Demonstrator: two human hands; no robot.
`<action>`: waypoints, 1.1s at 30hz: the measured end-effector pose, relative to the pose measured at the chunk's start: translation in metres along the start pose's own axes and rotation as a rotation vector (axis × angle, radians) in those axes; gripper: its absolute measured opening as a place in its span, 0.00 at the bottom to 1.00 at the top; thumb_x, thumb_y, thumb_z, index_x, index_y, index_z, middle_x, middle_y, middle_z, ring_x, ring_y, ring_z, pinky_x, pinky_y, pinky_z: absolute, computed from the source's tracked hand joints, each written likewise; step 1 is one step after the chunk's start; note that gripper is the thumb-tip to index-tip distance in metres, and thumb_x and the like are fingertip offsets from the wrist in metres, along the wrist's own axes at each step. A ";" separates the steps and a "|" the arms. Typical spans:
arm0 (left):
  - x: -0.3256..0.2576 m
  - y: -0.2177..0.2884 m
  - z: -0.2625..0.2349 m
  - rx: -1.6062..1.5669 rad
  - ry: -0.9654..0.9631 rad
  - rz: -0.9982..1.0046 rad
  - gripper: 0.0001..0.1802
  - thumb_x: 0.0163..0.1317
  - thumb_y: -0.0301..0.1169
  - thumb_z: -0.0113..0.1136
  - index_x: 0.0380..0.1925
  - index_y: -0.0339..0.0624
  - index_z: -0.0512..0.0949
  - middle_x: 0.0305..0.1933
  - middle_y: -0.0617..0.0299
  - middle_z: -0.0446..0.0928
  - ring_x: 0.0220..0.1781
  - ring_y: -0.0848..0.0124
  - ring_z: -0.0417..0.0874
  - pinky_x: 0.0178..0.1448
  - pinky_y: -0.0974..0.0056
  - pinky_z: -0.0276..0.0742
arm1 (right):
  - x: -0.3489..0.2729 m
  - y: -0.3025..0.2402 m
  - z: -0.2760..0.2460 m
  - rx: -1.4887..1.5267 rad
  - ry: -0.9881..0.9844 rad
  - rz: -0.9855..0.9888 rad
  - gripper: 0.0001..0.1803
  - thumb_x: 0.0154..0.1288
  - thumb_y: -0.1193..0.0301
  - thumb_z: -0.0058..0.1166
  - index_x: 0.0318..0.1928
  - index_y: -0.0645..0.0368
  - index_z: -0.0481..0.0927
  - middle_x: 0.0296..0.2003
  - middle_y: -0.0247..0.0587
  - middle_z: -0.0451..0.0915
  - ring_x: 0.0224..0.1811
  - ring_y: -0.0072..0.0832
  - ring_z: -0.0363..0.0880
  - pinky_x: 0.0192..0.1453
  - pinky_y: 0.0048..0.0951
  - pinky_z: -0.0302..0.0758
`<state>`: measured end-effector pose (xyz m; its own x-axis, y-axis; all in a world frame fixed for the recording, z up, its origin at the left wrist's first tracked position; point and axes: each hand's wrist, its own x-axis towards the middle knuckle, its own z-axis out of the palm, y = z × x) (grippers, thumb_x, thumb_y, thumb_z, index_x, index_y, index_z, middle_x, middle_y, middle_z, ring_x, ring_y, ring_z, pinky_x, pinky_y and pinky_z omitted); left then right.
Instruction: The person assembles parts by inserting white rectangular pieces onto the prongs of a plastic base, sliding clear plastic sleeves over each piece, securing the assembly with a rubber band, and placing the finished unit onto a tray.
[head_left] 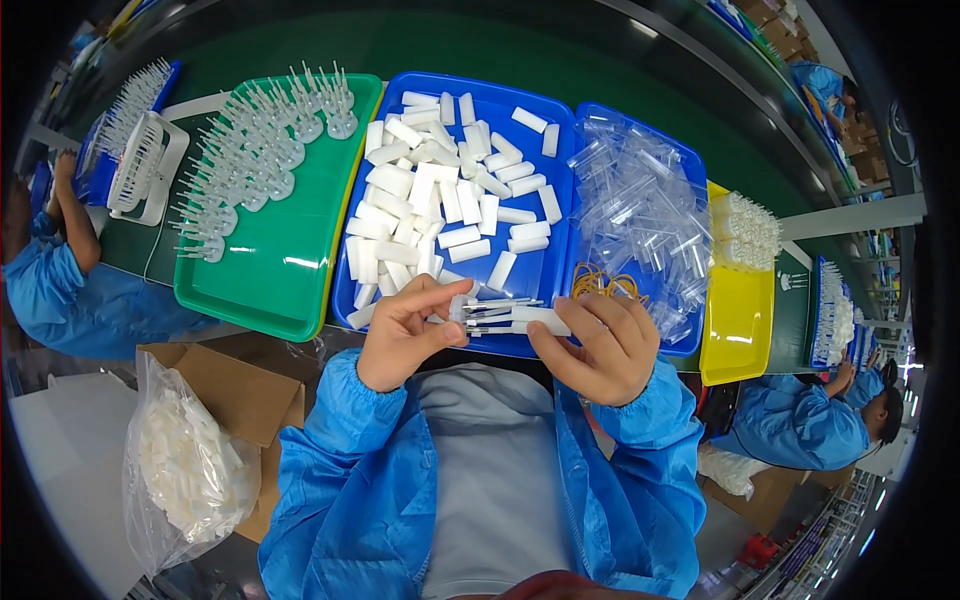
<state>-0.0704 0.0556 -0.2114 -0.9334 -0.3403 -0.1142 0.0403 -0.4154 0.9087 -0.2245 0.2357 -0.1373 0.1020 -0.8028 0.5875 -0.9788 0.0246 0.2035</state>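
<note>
In front of my chest, my left hand [408, 330] pinches the pale base of a piece with several thin metal-tipped prongs [508, 303] that point right. My right hand [605, 345] has its thumb and fingers closed on a white foam block [545, 318], which lies against the prongs' tips. Whether any tips sit inside the block is too small to tell. Both hands are over the near edge of a blue tray [545, 95] piled with white foam blocks [440, 195]. Yellow rubber bands [607, 283] lie just beyond my right hand.
A green tray [320, 220] at left carries rows of upright pronged pieces [255, 145]. Clear plastic sleeves [640, 190] fill another blue tray; a yellow tray [735, 335] stands farther right. An open carton [235, 390] with bagged white blocks [190, 465] is lower left. Co-workers [800, 425] sit at both sides.
</note>
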 end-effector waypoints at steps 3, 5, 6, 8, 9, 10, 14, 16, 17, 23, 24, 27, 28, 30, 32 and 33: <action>0.000 0.000 -0.002 0.006 -0.045 0.031 0.24 0.55 0.19 0.64 0.54 0.35 0.75 0.37 0.62 0.67 0.39 0.75 0.73 0.44 0.72 0.83 | 0.002 -0.001 0.001 0.040 -0.034 -0.032 0.15 0.45 0.72 0.61 0.38 0.47 0.81 0.38 0.35 0.78 0.38 0.27 0.75 0.36 0.26 0.72; 0.001 0.000 0.001 0.000 -0.047 0.030 0.24 0.55 0.19 0.64 0.54 0.35 0.75 0.37 0.62 0.67 0.39 0.76 0.73 0.44 0.72 0.83 | 0.001 -0.002 0.003 0.072 -0.025 -0.044 0.15 0.44 0.72 0.61 0.38 0.48 0.81 0.38 0.35 0.78 0.39 0.27 0.76 0.37 0.26 0.73; 0.001 0.000 0.002 -0.005 -0.049 0.030 0.25 0.54 0.19 0.64 0.54 0.35 0.75 0.38 0.62 0.68 0.39 0.76 0.73 0.44 0.73 0.82 | 0.001 -0.003 0.003 0.103 -0.013 -0.055 0.15 0.44 0.72 0.61 0.37 0.49 0.82 0.39 0.35 0.78 0.39 0.27 0.76 0.38 0.26 0.73; 0.002 -0.002 0.004 -0.023 -0.073 0.021 0.25 0.54 0.18 0.65 0.54 0.35 0.75 0.38 0.62 0.68 0.40 0.76 0.73 0.45 0.73 0.81 | 0.004 -0.008 0.004 0.158 -0.011 -0.030 0.15 0.44 0.72 0.61 0.37 0.51 0.82 0.39 0.36 0.79 0.39 0.28 0.76 0.39 0.27 0.74; 0.002 -0.003 0.005 -0.039 -0.096 0.013 0.25 0.53 0.18 0.65 0.54 0.36 0.75 0.38 0.62 0.68 0.41 0.76 0.73 0.45 0.73 0.81 | 0.005 -0.010 0.004 0.213 -0.006 -0.005 0.14 0.44 0.73 0.60 0.37 0.54 0.82 0.39 0.37 0.79 0.39 0.28 0.77 0.40 0.27 0.75; 0.002 -0.002 0.005 -0.039 -0.095 0.012 0.25 0.53 0.18 0.65 0.54 0.36 0.75 0.38 0.62 0.68 0.41 0.76 0.73 0.45 0.73 0.81 | 0.005 -0.010 0.006 0.214 -0.006 -0.005 0.14 0.44 0.73 0.60 0.37 0.54 0.82 0.39 0.37 0.79 0.39 0.28 0.77 0.40 0.27 0.75; 0.001 0.000 0.004 -0.014 -0.137 -0.035 0.26 0.53 0.18 0.65 0.54 0.35 0.75 0.38 0.64 0.68 0.41 0.76 0.74 0.45 0.74 0.80 | 0.006 -0.005 0.013 0.499 -0.021 -0.004 0.15 0.46 0.72 0.59 0.39 0.59 0.82 0.41 0.42 0.79 0.40 0.32 0.78 0.42 0.29 0.77; 0.000 0.000 0.002 -0.020 -0.152 -0.058 0.26 0.53 0.18 0.65 0.54 0.35 0.75 0.38 0.64 0.68 0.42 0.76 0.74 0.45 0.74 0.80 | 0.006 -0.002 0.014 0.594 -0.035 -0.001 0.16 0.46 0.72 0.59 0.40 0.59 0.82 0.42 0.44 0.79 0.41 0.34 0.79 0.42 0.30 0.77; 0.001 0.000 0.000 -0.072 -0.184 -0.085 0.26 0.53 0.18 0.65 0.54 0.35 0.75 0.38 0.63 0.68 0.41 0.76 0.75 0.45 0.74 0.80 | 0.006 -0.001 0.014 0.618 -0.035 0.001 0.16 0.46 0.73 0.60 0.40 0.59 0.82 0.42 0.44 0.79 0.41 0.34 0.79 0.41 0.30 0.77; -0.001 -0.001 -0.002 -0.137 -0.192 -0.097 0.25 0.53 0.19 0.66 0.54 0.35 0.75 0.37 0.63 0.69 0.40 0.75 0.76 0.44 0.73 0.81 | 0.004 0.001 -0.002 0.521 -0.028 0.046 0.16 0.47 0.72 0.61 0.41 0.56 0.83 0.42 0.39 0.80 0.42 0.33 0.78 0.46 0.32 0.75; -0.002 -0.001 -0.003 -0.118 -0.188 -0.082 0.25 0.53 0.20 0.66 0.54 0.35 0.75 0.37 0.63 0.69 0.39 0.75 0.76 0.43 0.72 0.81 | 0.002 0.002 -0.004 0.458 -0.068 0.039 0.16 0.47 0.72 0.61 0.41 0.55 0.83 0.42 0.37 0.80 0.43 0.32 0.78 0.47 0.33 0.75; 0.000 0.001 0.002 -0.061 -0.201 -0.108 0.24 0.54 0.21 0.65 0.53 0.35 0.76 0.36 0.63 0.70 0.39 0.75 0.76 0.43 0.71 0.81 | 0.002 0.000 -0.002 0.485 -0.092 0.038 0.16 0.48 0.72 0.61 0.41 0.54 0.83 0.41 0.35 0.80 0.44 0.31 0.78 0.50 0.33 0.73; 0.000 0.001 0.003 -0.060 -0.202 -0.110 0.24 0.54 0.21 0.65 0.53 0.35 0.76 0.36 0.63 0.70 0.39 0.75 0.76 0.43 0.71 0.81 | 0.001 -0.002 -0.001 0.485 -0.091 0.041 0.16 0.48 0.72 0.61 0.41 0.54 0.83 0.41 0.35 0.80 0.44 0.31 0.78 0.50 0.33 0.73; 0.001 0.001 0.002 -0.152 -0.212 -0.133 0.23 0.55 0.20 0.64 0.53 0.34 0.76 0.36 0.62 0.70 0.37 0.75 0.77 0.42 0.71 0.81 | 0.000 -0.004 0.001 0.461 -0.079 0.014 0.16 0.48 0.72 0.60 0.41 0.55 0.83 0.41 0.35 0.81 0.45 0.30 0.77 0.50 0.32 0.73; 0.002 0.001 0.001 -0.168 -0.222 -0.150 0.23 0.55 0.20 0.64 0.53 0.34 0.76 0.37 0.62 0.70 0.38 0.74 0.78 0.43 0.71 0.81 | 0.000 -0.002 0.003 0.483 -0.081 0.009 0.16 0.49 0.72 0.60 0.42 0.55 0.83 0.42 0.35 0.81 0.46 0.30 0.77 0.51 0.32 0.73; 0.002 0.001 0.000 -0.185 -0.232 -0.168 0.22 0.56 0.20 0.64 0.53 0.34 0.76 0.37 0.62 0.71 0.38 0.73 0.79 0.43 0.71 0.82 | 0.001 0.000 0.003 0.505 -0.085 0.004 0.16 0.49 0.72 0.60 0.42 0.55 0.83 0.42 0.35 0.81 0.47 0.30 0.77 0.51 0.32 0.73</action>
<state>-0.0723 0.0543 -0.2108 -0.9879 -0.0619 -0.1425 -0.0768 -0.6023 0.7945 -0.2247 0.2333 -0.1395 0.1041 -0.8492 0.5177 -0.9452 -0.2465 -0.2143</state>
